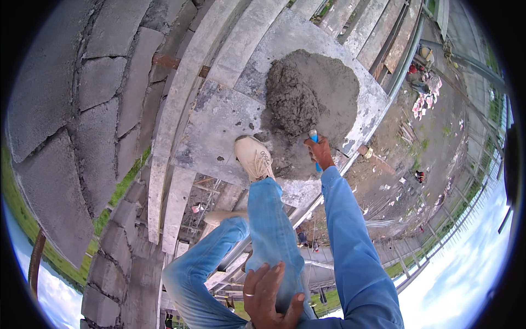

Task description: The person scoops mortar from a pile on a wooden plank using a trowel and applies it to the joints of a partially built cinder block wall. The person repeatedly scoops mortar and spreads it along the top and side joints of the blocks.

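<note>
My right hand [321, 152] is closed around the blue handle of a trowel [313, 135], at the near right edge of a heap of wet grey mortar [296, 101]. The trowel's blade cannot be made out against the mortar. The mortar is piled rough on the left and spread smoother on the right, on a flat grey board [211, 129]. My left hand [271, 299] holds nothing; its fingers are apart, and it rests by my jeans-covered leg at the lower middle. A ring shows on one finger.
My beige shoe [253, 156] stands on the board beside the mortar. A wall of grey blocks [101, 82] rises at left. Long planks [186, 82] lie along it, with gaps between some. A metal pipe [402, 71] borders the platform at right; the littered ground [416, 148] lies far below.
</note>
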Action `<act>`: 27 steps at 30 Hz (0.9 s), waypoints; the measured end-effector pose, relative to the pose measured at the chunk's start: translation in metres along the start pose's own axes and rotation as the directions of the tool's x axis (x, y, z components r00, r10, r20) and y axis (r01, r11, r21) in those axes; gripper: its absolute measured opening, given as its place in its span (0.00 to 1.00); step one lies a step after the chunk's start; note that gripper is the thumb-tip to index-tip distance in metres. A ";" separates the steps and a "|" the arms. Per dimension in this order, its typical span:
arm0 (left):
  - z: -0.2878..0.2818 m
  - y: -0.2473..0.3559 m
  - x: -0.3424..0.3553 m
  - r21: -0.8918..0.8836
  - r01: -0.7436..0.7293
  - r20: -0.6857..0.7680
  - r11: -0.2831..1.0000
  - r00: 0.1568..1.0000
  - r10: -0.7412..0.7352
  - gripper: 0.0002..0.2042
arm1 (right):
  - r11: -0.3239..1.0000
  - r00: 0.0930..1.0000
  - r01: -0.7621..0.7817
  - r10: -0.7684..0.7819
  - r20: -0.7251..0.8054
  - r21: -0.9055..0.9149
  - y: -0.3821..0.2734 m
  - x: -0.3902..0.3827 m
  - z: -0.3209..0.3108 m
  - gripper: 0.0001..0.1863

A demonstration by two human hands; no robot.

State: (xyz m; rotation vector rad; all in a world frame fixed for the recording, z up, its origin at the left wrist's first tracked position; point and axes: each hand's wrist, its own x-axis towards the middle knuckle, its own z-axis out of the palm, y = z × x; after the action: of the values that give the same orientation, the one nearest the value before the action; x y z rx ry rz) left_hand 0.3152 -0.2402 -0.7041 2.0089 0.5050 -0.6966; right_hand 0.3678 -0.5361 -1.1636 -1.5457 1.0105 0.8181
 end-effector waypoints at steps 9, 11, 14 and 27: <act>0.005 -0.024 -0.024 -0.044 0.030 -0.075 0.999 0.997 -0.034 0.31 | 0.989 0.989 -0.118 0.110 0.101 0.085 -0.077 -0.111 0.005 0.18; 0.004 -0.036 -0.031 -0.125 0.039 -0.208 0.991 0.976 -0.065 0.34 | 0.994 0.990 -0.081 0.071 0.124 0.075 -0.098 -0.158 -0.002 0.20; -0.005 -0.062 -0.045 -0.231 0.040 -0.364 0.972 0.923 -0.125 0.39 | 0.999 0.989 0.032 -0.031 0.145 -0.006 -0.142 -0.244 -0.011 0.21; -0.361 -0.124 -0.434 -0.351 -0.646 -0.798 0.678 -0.173 -0.578 0.60 | -0.009 0.529 0.840 -0.211 0.822 -0.543 -0.415 -0.576 0.006 0.19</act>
State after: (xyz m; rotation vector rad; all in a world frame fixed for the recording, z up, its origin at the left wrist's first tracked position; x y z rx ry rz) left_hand 0.0117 0.1013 -0.3499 1.1342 1.3619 1.4585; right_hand 0.5133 -0.3932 -0.4830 -2.2439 -0.9122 1.1894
